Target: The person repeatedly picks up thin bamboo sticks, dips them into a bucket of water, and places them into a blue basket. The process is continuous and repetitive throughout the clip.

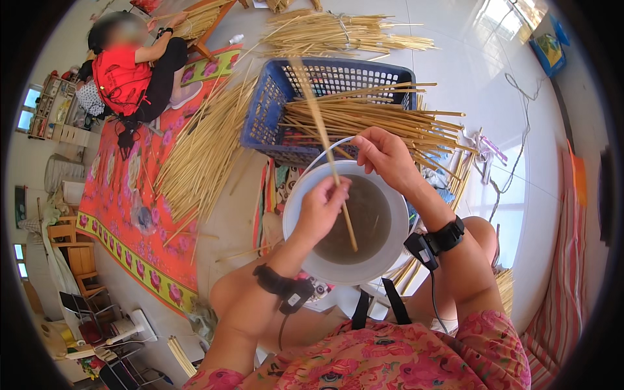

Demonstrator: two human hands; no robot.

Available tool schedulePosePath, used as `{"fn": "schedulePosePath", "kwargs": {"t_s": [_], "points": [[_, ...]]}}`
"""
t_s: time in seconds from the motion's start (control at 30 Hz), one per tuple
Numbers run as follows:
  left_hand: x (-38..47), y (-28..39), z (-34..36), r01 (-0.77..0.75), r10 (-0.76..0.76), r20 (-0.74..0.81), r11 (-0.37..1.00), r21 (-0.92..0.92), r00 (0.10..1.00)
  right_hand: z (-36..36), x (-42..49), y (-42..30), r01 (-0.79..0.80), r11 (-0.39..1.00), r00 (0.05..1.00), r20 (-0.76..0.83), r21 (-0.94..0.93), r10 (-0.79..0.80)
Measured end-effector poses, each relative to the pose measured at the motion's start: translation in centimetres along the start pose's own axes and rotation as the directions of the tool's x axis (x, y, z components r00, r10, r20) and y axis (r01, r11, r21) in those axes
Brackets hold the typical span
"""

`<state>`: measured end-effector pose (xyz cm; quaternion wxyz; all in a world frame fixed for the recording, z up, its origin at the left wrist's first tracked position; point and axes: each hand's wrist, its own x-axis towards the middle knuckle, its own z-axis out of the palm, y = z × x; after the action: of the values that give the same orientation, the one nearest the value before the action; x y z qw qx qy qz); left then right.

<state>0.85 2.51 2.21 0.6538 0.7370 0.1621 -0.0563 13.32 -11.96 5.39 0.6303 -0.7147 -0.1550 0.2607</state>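
Observation:
In front of me a white bucket (298, 222) holds murky water (324, 241). My left hand (319, 207) grips a long tan plant stalk (347, 222) between thumb and fingers. The stalk slants over the bucket, its lower end above or in the water; I cannot tell which. Its upper part is blurred. Over the bucket's far rim is my right hand (385, 156), fingers curled. The bucket's white bail handle (325, 152) runs up to those fingertips, and whether they grip it is unclear. Both wrists wear black strapped devices.
Beyond the bucket sits a blue plastic basket (258, 112) with stalks (370, 117) jutting right. Loose stalks (209, 151) lie to its left, and a tied bundle (341, 34) behind. A person in red (119, 80) sits by the red floral mat (161, 234). A cord (524, 131) crosses the floor.

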Motion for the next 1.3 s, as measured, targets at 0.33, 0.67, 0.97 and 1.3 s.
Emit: {"fn": "schedulePosePath", "kwargs": {"t_s": [0.33,0.67,0.97,1.3], "points": [[2.0,-0.1,-2.7,-0.179,-0.028,-0.418,0.876,-0.447,0.908,0.2,-0.8,1.2,-0.132,0.972,0.938,0.293,-0.192,0.185],[1.9,0.7,-1.1,-0.226,0.026,-0.31,0.742,-0.631,0.95,4.0,-2.0,2.0,-0.242,0.9,0.964,0.193,0.362,0.181],[1.1,1.4,-0.1,-0.041,-0.027,-0.102,0.796,-0.604,0.994,2.7,-0.4,1.4,-0.019,0.74,0.976,-0.149,0.672,0.16],[-1.2,2.7,0.5,-0.346,0.352,-0.007,0.924,0.161,0.936,-5.9,1.3,-0.6,0.404,0.904,0.629,-0.761,0.14,-0.163]]}}
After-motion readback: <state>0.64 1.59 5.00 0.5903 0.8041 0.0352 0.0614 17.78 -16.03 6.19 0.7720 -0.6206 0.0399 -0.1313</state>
